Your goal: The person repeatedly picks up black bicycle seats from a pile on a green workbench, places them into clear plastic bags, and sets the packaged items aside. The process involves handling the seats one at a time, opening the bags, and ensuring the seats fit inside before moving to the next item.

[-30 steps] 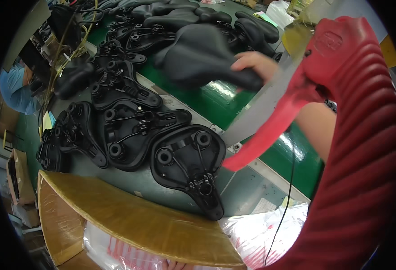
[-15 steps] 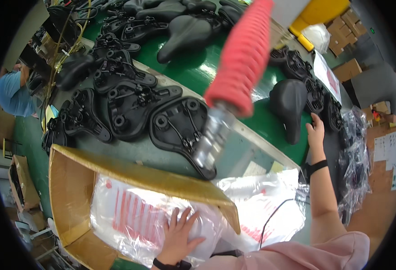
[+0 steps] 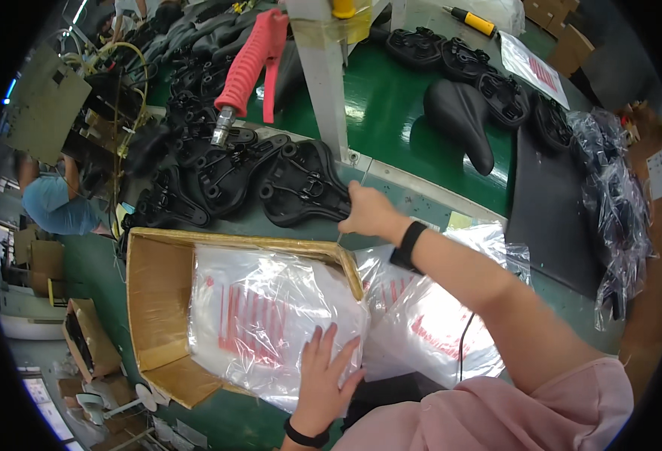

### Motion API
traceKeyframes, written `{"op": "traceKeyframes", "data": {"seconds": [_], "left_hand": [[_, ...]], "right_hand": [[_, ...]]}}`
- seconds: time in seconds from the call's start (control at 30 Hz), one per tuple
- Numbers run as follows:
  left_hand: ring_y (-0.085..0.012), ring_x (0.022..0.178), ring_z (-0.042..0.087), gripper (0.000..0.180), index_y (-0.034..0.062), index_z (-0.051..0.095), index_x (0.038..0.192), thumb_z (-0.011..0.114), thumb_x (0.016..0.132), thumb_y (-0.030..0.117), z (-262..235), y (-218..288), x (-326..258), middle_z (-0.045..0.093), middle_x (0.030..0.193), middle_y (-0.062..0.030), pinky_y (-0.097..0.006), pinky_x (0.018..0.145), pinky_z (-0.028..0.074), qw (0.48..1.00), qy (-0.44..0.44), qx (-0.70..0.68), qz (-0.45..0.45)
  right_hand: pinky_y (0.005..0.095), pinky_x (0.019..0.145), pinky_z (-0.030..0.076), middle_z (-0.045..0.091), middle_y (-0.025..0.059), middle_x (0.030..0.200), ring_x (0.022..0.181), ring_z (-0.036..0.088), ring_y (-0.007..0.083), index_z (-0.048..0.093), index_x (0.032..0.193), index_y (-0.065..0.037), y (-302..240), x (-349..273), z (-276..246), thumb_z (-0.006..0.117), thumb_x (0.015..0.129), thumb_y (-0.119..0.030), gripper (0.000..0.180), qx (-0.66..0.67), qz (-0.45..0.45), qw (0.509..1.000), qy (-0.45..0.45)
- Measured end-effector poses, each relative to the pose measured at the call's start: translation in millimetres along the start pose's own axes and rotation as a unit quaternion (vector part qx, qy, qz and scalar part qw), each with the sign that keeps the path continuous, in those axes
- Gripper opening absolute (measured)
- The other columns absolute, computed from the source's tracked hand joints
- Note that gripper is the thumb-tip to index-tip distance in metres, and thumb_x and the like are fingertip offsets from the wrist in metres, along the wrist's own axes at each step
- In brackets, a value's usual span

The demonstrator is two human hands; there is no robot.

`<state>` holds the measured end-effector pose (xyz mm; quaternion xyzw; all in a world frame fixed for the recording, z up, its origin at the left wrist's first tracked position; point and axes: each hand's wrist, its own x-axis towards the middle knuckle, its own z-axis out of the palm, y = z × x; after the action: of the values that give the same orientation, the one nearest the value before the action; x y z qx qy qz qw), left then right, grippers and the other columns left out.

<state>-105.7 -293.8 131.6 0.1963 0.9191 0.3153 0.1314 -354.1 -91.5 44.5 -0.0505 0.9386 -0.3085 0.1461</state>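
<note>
My right hand [image 3: 373, 210] reaches over the worktable and pinches the narrow nose of a black bicycle saddle [image 3: 301, 180], which lies underside up with its metal rails showing. The fingertips lie partly out of sight around the nose. My left hand [image 3: 323, 379] rests with spread fingers on a stack of clear plastic bags [image 3: 256, 308] with red print. These bags lie in a cardboard box [image 3: 158, 301] turned with its opening toward me. More clear bags [image 3: 436, 331] lie to the right of the box, under my right forearm.
Several upturned saddles [image 3: 226, 177] crowd the left of the table. A red-handled tool [image 3: 252, 64] with a metal end hangs above them beside a white post [image 3: 320, 83]. One saddle [image 3: 459, 113] lies on the green surface. Plastic-wrapped items [image 3: 616, 195] line the right. A person [image 3: 60, 203] is far left.
My right hand has moved left from beside the saddle on the green surface to the nose of the upturned saddle. My left hand still lies on the bags. The view has shifted.
</note>
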Motion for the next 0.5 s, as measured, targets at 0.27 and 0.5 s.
{"op": "traceKeyframes", "data": {"seconds": [0.27, 0.5], "left_hand": [[-0.0513, 0.131, 0.031, 0.076, -0.0003, 0.026, 0.146, 0.062, 0.081, 0.013, 71, 29, -11, 0.028, 0.146, -0.0304, -0.057, 0.106, 0.031, 0.969, 0.010, 0.217, -0.116], [-0.0391, 0.137, 0.031, 0.051, -0.0067, 0.030, 0.143, 0.035, 0.093, 0.005, 111, -3, 29, 0.035, 0.146, -0.0273, -0.043, 0.115, 0.024, 0.983, 0.145, 0.082, -0.082]], "right_hand": [[0.0412, 0.064, 0.052, 0.064, 0.0230, 0.089, 0.074, 0.066, 0.0333, 0.043, 0.128, -0.001, 127, -205, -83, 0.073, 0.064, -0.026, 0.075, 0.273, 0.006, 0.960, 0.067], [0.0250, 0.038, 0.039, 0.048, 0.0112, 0.085, 0.056, 0.046, 0.0158, 0.015, 0.148, -0.002, 165, -439, -65, 0.061, 0.083, -0.046, 0.091, 0.959, -0.069, 0.253, -0.103]]}}
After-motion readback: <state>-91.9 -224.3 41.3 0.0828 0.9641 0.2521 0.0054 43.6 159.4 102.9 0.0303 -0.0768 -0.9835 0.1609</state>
